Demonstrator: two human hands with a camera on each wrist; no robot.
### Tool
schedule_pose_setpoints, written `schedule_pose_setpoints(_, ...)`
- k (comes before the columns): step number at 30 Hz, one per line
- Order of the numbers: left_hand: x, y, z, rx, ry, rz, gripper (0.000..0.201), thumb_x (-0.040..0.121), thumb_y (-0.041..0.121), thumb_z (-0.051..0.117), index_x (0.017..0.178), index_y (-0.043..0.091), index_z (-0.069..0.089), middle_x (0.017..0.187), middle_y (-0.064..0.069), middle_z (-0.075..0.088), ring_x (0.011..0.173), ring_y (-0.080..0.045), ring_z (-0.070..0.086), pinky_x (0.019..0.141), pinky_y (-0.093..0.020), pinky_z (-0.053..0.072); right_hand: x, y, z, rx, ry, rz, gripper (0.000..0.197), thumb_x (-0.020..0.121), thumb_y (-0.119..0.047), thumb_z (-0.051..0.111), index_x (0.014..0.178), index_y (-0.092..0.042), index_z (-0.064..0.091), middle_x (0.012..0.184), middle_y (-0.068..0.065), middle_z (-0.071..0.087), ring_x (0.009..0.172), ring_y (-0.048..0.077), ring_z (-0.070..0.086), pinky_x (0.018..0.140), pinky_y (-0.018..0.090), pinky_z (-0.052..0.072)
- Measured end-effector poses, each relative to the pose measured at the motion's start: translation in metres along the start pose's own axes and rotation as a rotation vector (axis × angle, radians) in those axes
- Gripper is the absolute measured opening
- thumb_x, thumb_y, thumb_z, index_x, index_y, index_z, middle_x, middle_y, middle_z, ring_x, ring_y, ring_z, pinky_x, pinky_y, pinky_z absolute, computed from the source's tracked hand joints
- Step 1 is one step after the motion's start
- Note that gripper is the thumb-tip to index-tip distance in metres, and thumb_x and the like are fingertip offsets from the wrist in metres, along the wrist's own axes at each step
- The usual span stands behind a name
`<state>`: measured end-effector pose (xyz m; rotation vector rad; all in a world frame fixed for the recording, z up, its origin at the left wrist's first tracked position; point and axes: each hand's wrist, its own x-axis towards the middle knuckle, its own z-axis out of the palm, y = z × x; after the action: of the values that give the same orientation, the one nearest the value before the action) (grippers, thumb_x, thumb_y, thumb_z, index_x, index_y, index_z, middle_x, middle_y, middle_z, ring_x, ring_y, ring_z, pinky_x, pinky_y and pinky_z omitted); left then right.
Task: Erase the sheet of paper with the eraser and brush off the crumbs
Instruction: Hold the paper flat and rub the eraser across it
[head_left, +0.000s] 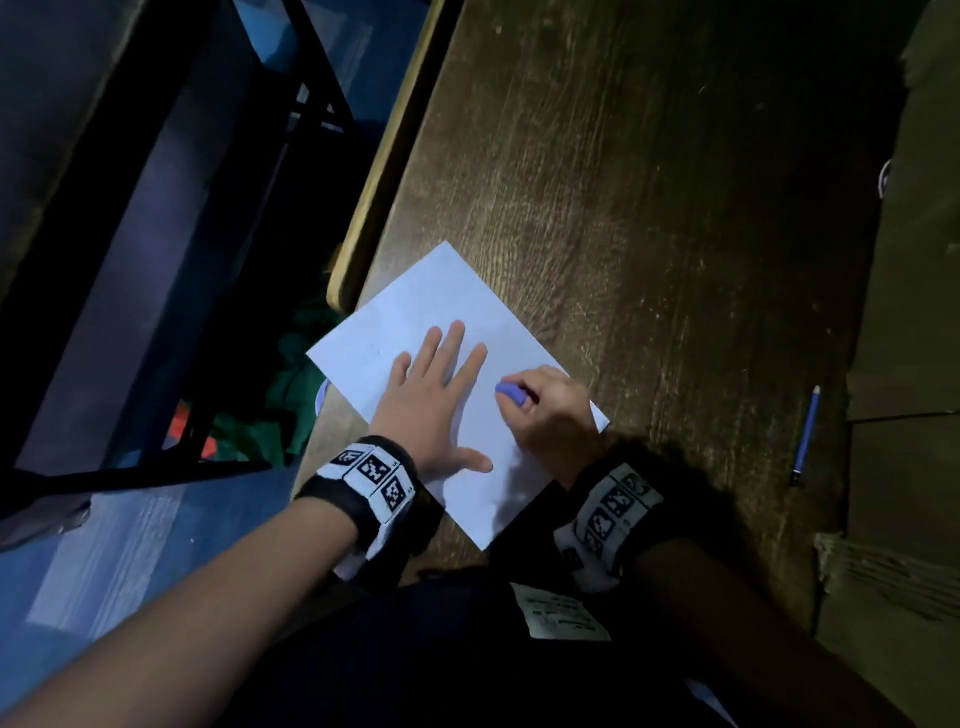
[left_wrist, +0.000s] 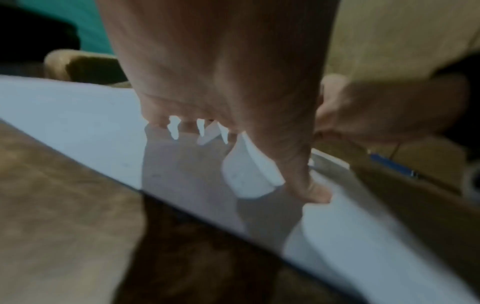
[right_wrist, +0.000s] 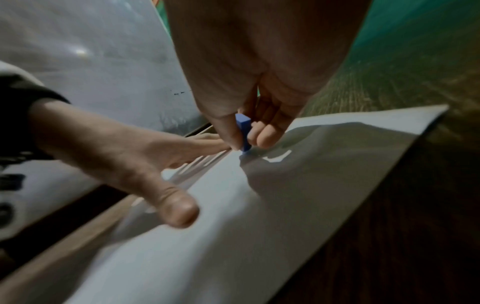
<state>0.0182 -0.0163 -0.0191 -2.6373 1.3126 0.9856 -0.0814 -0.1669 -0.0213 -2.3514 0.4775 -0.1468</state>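
Observation:
A white sheet of paper lies at an angle near the left edge of a dark wooden table. My left hand lies flat on the sheet with straight, spread fingers, pressing it down. Just right of it, my right hand pinches a small blue eraser between thumb and fingers. In the right wrist view the eraser stands on end with its lower tip touching the paper. The left wrist view shows my palm over the paper.
A blue pencil lies on the table to the right of the sheet. Cardboard boxes stand along the right side. A dark chair frame and a blue floor are left of the table edge. A paper tag lies on my lap.

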Motion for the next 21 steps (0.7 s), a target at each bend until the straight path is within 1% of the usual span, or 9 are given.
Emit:
schedule_pose_setpoints(3, 0.003, -0.009, -0.001, -0.013, 0.017, 0.022, 0.141, 0.061, 0.091, 0.064, 0.160, 0.033, -0.018, 0.163, -0.002, -0.037, 0.153, -0.027, -0.028, 0.124, -0.052, -0.002, 0.032, 0.007, -0.009, 0.004, -0.026, 0.028, 0.005, 0.084, -0.010, 0.067, 0.082, -0.010, 0.072, 0.077, 0.004, 0.060, 0.067, 0.018, 0.057, 0.067, 0.022, 0.044)
schedule_pose_setpoints(6, 0.010, -0.011, -0.005, 0.015, 0.004, 0.036, 0.145, 0.058, 0.091, 0.066, 0.160, 0.033, -0.018, 0.163, -0.003, -0.037, 0.153, -0.027, -0.027, 0.123, -0.053, -0.004, 0.026, 0.007, 0.000, -0.044, -0.035, -0.031, 0.007, 0.085, -0.009, 0.064, 0.078, -0.007, 0.066, 0.074, 0.003, 0.054, 0.066, 0.019, 0.053, 0.066, 0.031, 0.045)
schedule_pose_setpoints(9, 0.013, -0.011, -0.004, 0.053, -0.005, 0.049, 0.146, 0.058, 0.090, 0.068, 0.160, 0.031, -0.018, 0.163, -0.004, -0.037, 0.153, -0.029, -0.026, 0.123, -0.056, -0.002, -0.019, -0.008, 0.010, -0.086, -0.277, -0.222, 0.014, 0.077, 0.000, 0.067, 0.068, -0.010, 0.062, 0.067, 0.003, 0.052, 0.065, 0.018, 0.050, 0.062, 0.034, 0.043)
schedule_pose_setpoints(11, 0.015, -0.012, -0.005, 0.084, -0.010, 0.067, 0.147, 0.057, 0.091, 0.067, 0.160, 0.031, -0.019, 0.163, -0.005, -0.036, 0.154, -0.029, -0.025, 0.124, -0.057, 0.001, -0.006, -0.006, 0.004, -0.099, -0.363, -0.283, 0.014, 0.079, -0.005, 0.065, 0.068, -0.013, 0.061, 0.068, 0.003, 0.053, 0.065, 0.018, 0.050, 0.061, 0.035, 0.045)
schedule_pose_setpoints(14, 0.017, -0.011, -0.005, 0.111, -0.022, 0.069, 0.150, 0.056, 0.093, 0.066, 0.160, 0.028, -0.020, 0.164, -0.006, -0.034, 0.154, -0.030, -0.022, 0.123, -0.057, 0.002, 0.050, 0.006, -0.007, -0.138, -0.108, -0.097, 0.013, 0.090, -0.016, 0.060, 0.079, -0.012, 0.064, 0.078, 0.004, 0.058, 0.070, 0.022, 0.056, 0.067, 0.034, 0.048)
schedule_pose_setpoints(16, 0.017, -0.009, -0.005, 0.118, -0.027, 0.061, 0.151, 0.055, 0.093, 0.067, 0.160, 0.027, -0.020, 0.164, -0.007, -0.035, 0.154, -0.031, -0.023, 0.123, -0.057, 0.001, 0.052, 0.007, -0.006, -0.111, 0.000, -0.037, 0.008, 0.089, -0.014, 0.062, 0.084, -0.012, 0.068, 0.082, 0.005, 0.059, 0.071, 0.022, 0.057, 0.067, 0.031, 0.046)
schedule_pose_setpoints(17, 0.017, -0.010, -0.005, 0.111, -0.025, 0.063, 0.150, 0.056, 0.092, 0.067, 0.160, 0.028, -0.020, 0.164, -0.006, -0.035, 0.154, -0.030, -0.023, 0.123, -0.057, 0.000, 0.036, 0.004, 0.001, -0.109, -0.011, -0.038, 0.006, 0.087, -0.009, 0.065, 0.082, -0.010, 0.068, 0.078, 0.007, 0.059, 0.068, 0.024, 0.058, 0.065, 0.031, 0.045)
schedule_pose_setpoints(19, 0.017, -0.012, -0.004, 0.093, -0.022, 0.064, 0.149, 0.056, 0.092, 0.067, 0.160, 0.030, -0.021, 0.163, -0.005, -0.036, 0.154, -0.029, -0.024, 0.123, -0.057, -0.001, -0.009, -0.012, 0.012, -0.125, -0.161, -0.154, 0.009, 0.078, -0.001, 0.071, 0.075, -0.008, 0.066, 0.072, 0.008, 0.058, 0.065, 0.027, 0.059, 0.063, 0.029, 0.041)
schedule_pose_setpoints(21, 0.017, -0.012, -0.005, 0.091, -0.022, 0.068, 0.149, 0.056, 0.093, 0.066, 0.159, 0.030, -0.021, 0.163, -0.004, -0.037, 0.154, -0.028, -0.025, 0.124, -0.057, 0.000, -0.013, -0.014, 0.005, -0.180, -0.433, -0.203, 0.005, 0.086, -0.008, 0.066, 0.083, -0.008, 0.069, 0.081, 0.009, 0.062, 0.078, 0.028, 0.062, 0.071, 0.026, 0.040)
